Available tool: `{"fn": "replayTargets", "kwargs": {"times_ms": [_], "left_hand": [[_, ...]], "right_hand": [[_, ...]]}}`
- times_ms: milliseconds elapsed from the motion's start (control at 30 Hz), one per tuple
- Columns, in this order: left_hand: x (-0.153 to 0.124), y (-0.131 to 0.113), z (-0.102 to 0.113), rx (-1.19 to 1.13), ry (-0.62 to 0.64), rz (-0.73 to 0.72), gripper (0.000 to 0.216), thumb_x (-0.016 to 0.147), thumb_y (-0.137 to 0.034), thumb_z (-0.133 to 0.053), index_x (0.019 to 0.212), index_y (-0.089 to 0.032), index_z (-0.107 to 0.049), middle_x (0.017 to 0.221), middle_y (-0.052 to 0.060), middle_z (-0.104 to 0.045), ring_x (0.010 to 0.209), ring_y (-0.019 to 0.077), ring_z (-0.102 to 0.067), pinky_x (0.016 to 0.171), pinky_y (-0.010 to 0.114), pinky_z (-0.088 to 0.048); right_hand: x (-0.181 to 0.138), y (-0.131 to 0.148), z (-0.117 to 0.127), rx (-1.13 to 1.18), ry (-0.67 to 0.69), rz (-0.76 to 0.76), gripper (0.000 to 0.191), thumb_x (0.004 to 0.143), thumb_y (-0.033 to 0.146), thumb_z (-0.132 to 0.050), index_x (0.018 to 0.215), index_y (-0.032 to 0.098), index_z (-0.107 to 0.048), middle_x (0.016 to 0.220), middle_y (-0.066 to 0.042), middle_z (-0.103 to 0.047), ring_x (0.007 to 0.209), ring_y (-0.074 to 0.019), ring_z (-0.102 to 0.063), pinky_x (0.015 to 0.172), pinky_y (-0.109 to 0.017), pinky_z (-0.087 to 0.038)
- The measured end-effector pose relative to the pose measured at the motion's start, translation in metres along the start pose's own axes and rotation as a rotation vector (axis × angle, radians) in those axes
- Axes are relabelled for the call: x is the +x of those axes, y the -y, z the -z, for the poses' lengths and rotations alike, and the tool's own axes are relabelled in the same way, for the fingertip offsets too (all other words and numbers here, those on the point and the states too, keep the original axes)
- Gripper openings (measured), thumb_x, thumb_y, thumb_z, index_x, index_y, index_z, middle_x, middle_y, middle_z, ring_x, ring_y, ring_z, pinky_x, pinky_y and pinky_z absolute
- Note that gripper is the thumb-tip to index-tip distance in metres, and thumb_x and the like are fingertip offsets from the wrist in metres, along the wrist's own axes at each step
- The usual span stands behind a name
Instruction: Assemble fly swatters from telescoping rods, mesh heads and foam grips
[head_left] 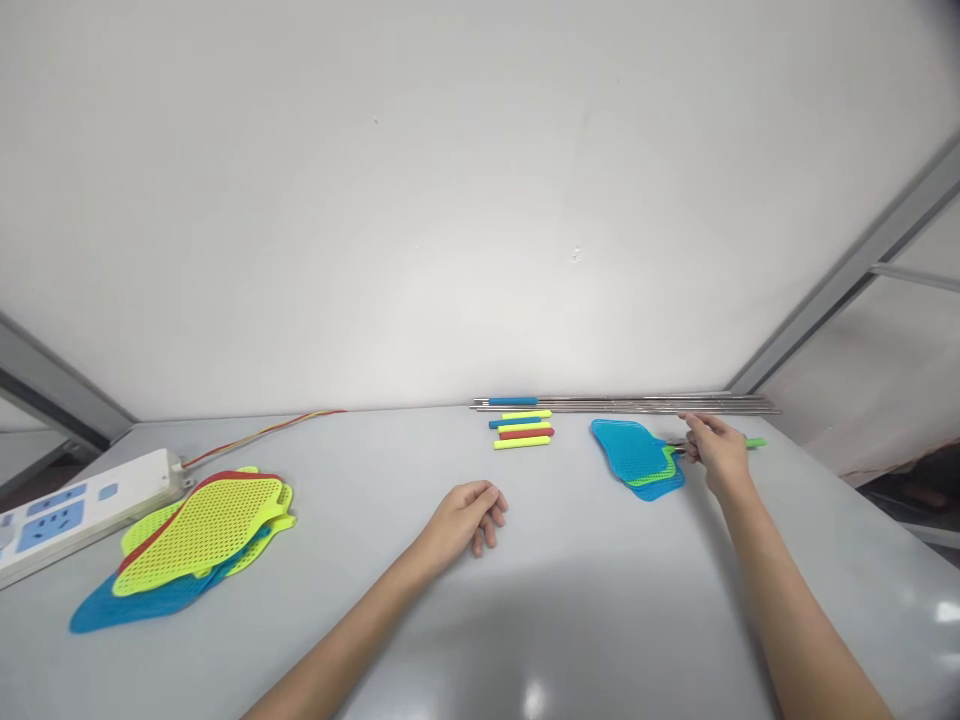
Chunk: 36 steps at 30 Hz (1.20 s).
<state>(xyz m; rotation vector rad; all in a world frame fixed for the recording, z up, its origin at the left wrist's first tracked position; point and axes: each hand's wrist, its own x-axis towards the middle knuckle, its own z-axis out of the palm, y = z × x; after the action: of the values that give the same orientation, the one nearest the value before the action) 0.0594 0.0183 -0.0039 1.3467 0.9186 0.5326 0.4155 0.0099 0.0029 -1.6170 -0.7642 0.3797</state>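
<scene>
On the right lies a small pile of fly swatters, with a blue mesh head [628,450] on top and green and blue heads partly showing beneath. My right hand [716,450] is at their thin metal rods, lower fingers curled round them and index finger stretched out to the left. A green handle [756,442] sticks out past that hand; the rods' middle is hidden behind it. My left hand [463,520] hovers low over the middle of the table, fingers loosely bent and a little apart, with nothing visible in it.
Several coloured handle tubes [523,436] lie beyond my left hand. Metal rods [622,405] run along the wall, one with a blue tube [513,401]. At left, loose swatter heads [202,530] overlap beside a white power strip [90,510] with a cable [255,435].
</scene>
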Motion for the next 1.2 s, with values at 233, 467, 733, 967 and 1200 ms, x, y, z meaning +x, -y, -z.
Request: {"fn": "replayTargets", "kwargs": {"times_ms": [233,467,733,967,1200], "left_hand": [[-0.007,-0.004,-0.001,-0.006,0.011,0.013,0.03,0.077,-0.039,-0.037,0.072,-0.013,-0.052,0.064,0.0,-0.05,0.047,0.0081,-0.051,0.037,0.019,-0.038],[-0.035,0.006,0.011,-0.074,0.014,0.055,0.029,0.078,-0.038,-0.038,0.072,-0.014,-0.052,0.062,0.0,-0.05,0.048,0.0097,-0.052,0.04,0.021,-0.039],[-0.045,0.008,0.016,-0.19,-0.025,0.05,0.029,0.08,-0.038,-0.038,0.073,-0.013,-0.051,0.064,0.001,-0.051,0.049,0.0097,-0.052,0.043,0.022,-0.038],[-0.046,0.008,0.019,-0.223,-0.007,0.045,0.031,0.081,-0.039,-0.035,0.075,-0.013,-0.052,0.066,0.002,-0.052,0.052,0.0102,-0.052,0.046,0.022,-0.038],[-0.045,0.013,0.02,-0.234,-0.006,0.014,0.031,0.081,-0.039,-0.036,0.075,-0.013,-0.051,0.066,0.002,-0.052,0.052,0.0103,-0.052,0.046,0.022,-0.039]], "right_hand": [[0.012,0.025,-0.037,-0.137,0.267,0.001,0.023,0.068,0.031,-0.052,0.083,0.014,-0.055,0.042,0.007,-0.038,0.029,-0.0053,-0.033,0.027,-0.017,-0.025],[0.033,0.025,-0.075,-0.376,0.595,-0.105,0.021,0.079,0.025,-0.047,0.095,0.012,-0.05,0.057,0.004,-0.049,0.038,-0.0046,-0.042,0.033,-0.016,-0.034],[0.047,0.013,-0.094,-0.532,0.762,-0.095,0.015,0.079,0.022,-0.047,0.09,0.012,-0.048,0.053,0.005,-0.049,0.035,-0.0047,-0.043,0.032,-0.015,-0.033],[0.046,0.012,-0.09,-0.509,0.816,-0.054,0.008,0.076,0.02,-0.049,0.078,0.016,-0.043,0.046,0.005,-0.05,0.03,-0.0054,-0.044,0.027,-0.014,-0.03],[0.044,0.01,-0.089,-0.474,0.837,-0.009,0.005,0.079,0.018,-0.043,0.075,0.016,-0.04,0.046,0.005,-0.049,0.03,-0.0065,-0.045,0.028,-0.016,-0.034]]}}
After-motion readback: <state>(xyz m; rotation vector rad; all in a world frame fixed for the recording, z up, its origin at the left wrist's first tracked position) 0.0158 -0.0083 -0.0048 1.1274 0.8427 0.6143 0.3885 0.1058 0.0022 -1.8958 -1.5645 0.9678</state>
